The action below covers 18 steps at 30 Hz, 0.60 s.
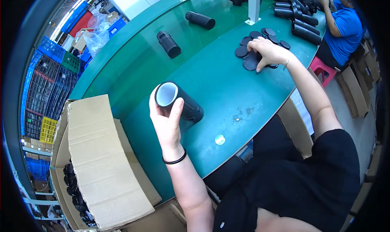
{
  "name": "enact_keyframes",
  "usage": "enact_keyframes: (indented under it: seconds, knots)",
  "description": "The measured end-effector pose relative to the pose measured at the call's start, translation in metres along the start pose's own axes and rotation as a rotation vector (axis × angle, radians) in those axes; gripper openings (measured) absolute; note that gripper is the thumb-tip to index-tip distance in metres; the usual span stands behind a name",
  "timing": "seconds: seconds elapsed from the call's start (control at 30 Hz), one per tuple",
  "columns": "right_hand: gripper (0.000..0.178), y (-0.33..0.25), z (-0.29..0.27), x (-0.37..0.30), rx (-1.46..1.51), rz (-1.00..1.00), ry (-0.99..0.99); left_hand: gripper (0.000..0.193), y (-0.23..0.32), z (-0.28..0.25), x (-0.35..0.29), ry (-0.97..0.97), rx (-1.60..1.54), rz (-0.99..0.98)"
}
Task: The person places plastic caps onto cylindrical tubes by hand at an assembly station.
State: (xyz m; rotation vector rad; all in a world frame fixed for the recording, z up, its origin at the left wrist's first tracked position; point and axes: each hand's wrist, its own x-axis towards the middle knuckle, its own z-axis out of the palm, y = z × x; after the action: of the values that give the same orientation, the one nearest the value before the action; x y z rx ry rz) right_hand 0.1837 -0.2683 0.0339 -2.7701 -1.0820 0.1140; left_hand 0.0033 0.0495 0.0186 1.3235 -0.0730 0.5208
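My left hand [167, 118] is wrapped round a black cylinder [190, 110], whose near end shows a round opening with a pale inside. The cylinder leans over the green table. Out to the right, my right hand [268, 52] reaches down over a loose cluster of flat black discs [241, 51]. Its thumb and fingers curve around one disc [250, 64] at the cluster's near side; whether they grip it is hard to see. Some discs are partly hidden beneath that hand.
Two black cylinders [168, 44] lie farther back on the green table [219, 86]. Several more cylinders [306, 31] are stacked at the far right, near a person in blue [345, 25]. A cardboard box [107, 159] holding black parts stands left. A pale post [253, 6] rises from the table.
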Motion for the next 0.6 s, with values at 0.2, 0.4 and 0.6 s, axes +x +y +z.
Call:
enact_keyframes:
  seconds: [0.2,0.4,0.6]
  knots:
    - [0.057,0.006,0.034,-0.018,0.140,0.073,0.280,0.059,-0.007,0.004,-0.002,-0.020,0.010,0.051]
    - [0.059,0.014,0.037,-0.022,0.112,0.008,0.293,0.059,-0.014,-0.002,0.000,-0.074,0.098,0.009]
    - [0.053,-0.022,0.022,-0.006,0.671,-0.149,0.153,0.064,-0.008,0.005,-0.002,-0.088,0.036,0.026]
